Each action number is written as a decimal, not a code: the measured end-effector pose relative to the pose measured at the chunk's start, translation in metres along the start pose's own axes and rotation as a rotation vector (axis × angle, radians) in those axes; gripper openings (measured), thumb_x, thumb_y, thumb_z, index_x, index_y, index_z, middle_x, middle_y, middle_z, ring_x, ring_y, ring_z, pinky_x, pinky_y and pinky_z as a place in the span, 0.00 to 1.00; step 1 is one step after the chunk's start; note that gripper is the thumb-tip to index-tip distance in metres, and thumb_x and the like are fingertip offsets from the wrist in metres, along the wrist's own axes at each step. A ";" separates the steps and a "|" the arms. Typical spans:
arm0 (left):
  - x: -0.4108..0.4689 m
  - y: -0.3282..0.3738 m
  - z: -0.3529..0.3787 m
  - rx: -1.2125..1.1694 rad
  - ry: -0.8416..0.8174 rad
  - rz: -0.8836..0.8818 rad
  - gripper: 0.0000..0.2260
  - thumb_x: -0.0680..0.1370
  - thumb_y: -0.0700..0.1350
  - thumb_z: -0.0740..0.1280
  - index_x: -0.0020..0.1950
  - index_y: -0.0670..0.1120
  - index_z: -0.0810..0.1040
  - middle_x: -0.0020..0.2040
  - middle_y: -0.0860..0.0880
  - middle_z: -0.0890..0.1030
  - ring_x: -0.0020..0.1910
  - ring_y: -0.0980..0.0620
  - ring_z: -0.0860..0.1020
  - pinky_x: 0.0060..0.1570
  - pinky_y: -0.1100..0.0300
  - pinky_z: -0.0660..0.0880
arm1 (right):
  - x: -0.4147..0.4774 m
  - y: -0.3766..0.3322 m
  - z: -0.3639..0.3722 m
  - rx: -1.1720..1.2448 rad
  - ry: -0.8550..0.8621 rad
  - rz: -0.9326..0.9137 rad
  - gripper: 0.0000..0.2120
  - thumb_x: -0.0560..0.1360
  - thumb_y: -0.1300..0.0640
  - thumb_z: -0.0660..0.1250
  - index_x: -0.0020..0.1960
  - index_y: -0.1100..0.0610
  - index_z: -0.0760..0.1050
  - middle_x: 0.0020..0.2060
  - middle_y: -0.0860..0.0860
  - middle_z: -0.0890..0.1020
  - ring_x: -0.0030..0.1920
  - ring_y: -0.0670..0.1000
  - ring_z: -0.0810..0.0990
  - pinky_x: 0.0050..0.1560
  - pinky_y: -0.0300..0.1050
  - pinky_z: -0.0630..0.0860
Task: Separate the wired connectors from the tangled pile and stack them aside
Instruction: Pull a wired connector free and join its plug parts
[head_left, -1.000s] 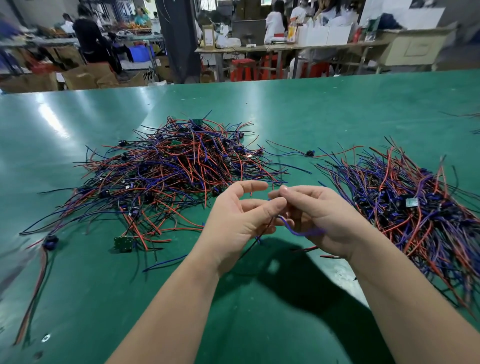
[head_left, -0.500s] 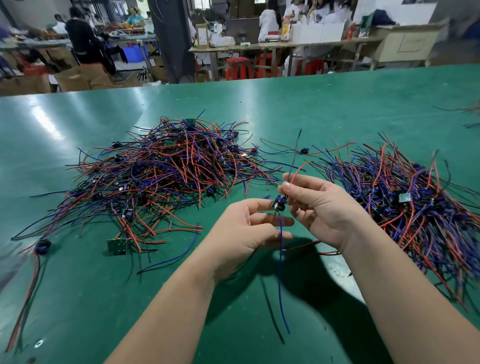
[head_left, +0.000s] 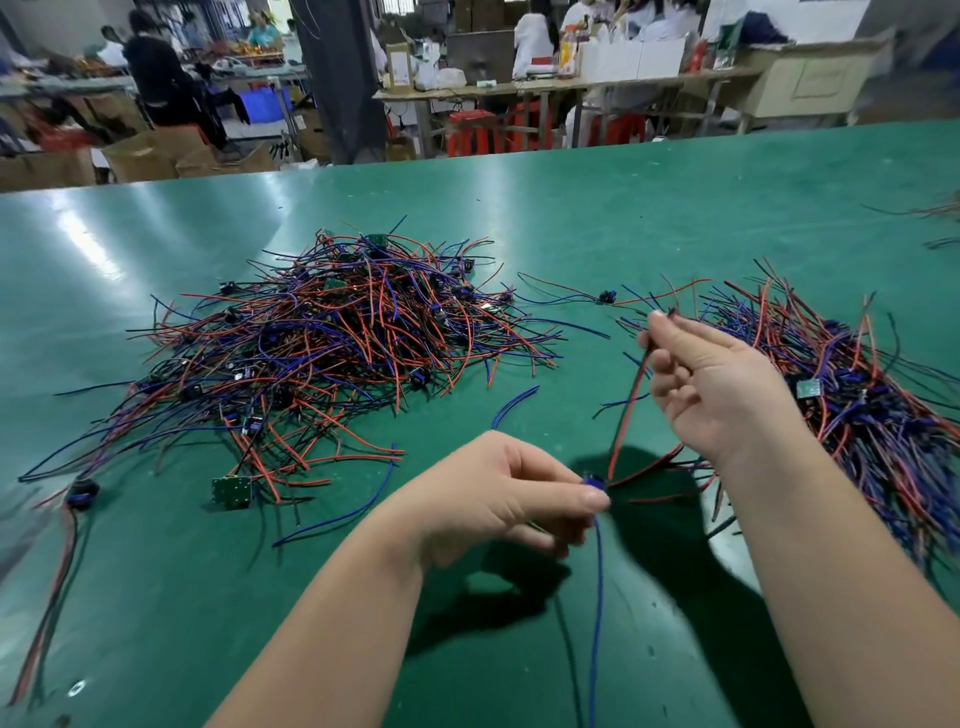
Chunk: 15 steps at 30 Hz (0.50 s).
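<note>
Left grip: the left hand (head_left: 498, 499) pinches one wired connector (head_left: 594, 482) at lower centre, its blue lead (head_left: 597, 597) hanging.
Right grip: the right hand (head_left: 711, 384) pinches the tip of the red lead (head_left: 626, 415).
Done: a sizeable stack (head_left: 857, 395) lies at the right of the bench (head_left: 623, 208).
Left: the tangled pile (head_left: 332, 343), centre left, looks equally big; roughly half remains, I judge.

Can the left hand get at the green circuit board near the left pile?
Likely yes: just loose wires lie between the left hand and the green circuit board, though it pinches a blue connector.
</note>
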<state>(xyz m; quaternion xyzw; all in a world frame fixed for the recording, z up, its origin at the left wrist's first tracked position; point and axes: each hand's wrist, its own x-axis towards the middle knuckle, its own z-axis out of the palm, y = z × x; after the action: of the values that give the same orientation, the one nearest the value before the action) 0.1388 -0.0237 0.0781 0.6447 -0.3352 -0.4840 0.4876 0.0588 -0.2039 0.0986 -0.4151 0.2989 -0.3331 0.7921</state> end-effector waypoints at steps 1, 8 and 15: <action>0.000 -0.001 0.002 -0.012 -0.031 -0.011 0.11 0.73 0.45 0.73 0.48 0.38 0.83 0.34 0.50 0.82 0.33 0.58 0.78 0.33 0.68 0.74 | 0.001 -0.001 -0.002 0.023 0.024 -0.007 0.03 0.71 0.61 0.72 0.41 0.59 0.77 0.29 0.52 0.82 0.24 0.42 0.74 0.21 0.31 0.67; -0.003 0.015 -0.004 -0.426 0.009 0.085 0.03 0.68 0.41 0.69 0.36 0.45 0.82 0.30 0.48 0.80 0.28 0.54 0.79 0.29 0.64 0.77 | 0.007 0.003 -0.001 0.165 0.054 0.051 0.04 0.78 0.64 0.63 0.45 0.58 0.73 0.37 0.55 0.79 0.26 0.46 0.79 0.25 0.33 0.71; -0.002 0.021 -0.006 -0.929 0.189 0.148 0.17 0.60 0.45 0.73 0.46 0.44 0.77 0.37 0.49 0.85 0.29 0.58 0.81 0.26 0.67 0.77 | -0.020 0.022 0.017 -0.420 -0.513 0.005 0.16 0.59 0.60 0.74 0.46 0.55 0.80 0.32 0.50 0.79 0.30 0.46 0.77 0.30 0.33 0.71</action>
<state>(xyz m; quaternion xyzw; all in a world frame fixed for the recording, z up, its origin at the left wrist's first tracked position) 0.1452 -0.0262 0.0991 0.3741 -0.0825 -0.4860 0.7855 0.0656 -0.1714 0.0914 -0.6388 0.1527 -0.1470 0.7396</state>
